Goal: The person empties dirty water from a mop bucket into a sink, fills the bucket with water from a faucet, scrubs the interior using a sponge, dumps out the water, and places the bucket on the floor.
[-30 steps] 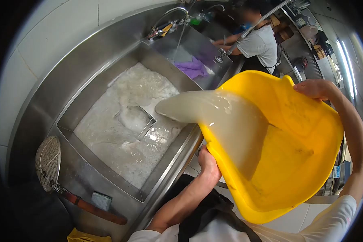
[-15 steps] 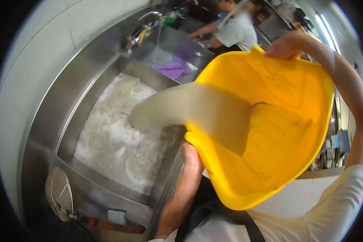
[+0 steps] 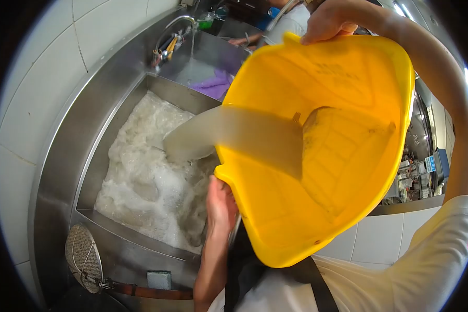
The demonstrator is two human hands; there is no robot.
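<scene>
Steel sink, left of frame, received water from the central yellow tub, now tipped steeper, so less remained; right hand clasped its top rim, left hand its lower lip.

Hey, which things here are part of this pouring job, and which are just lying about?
In use:
- yellow tub
- left hand, right hand
- cloudy water
- sink basin

Apparently just lying about:
- long-handled strainer
- sponge
- purple cloth
</scene>
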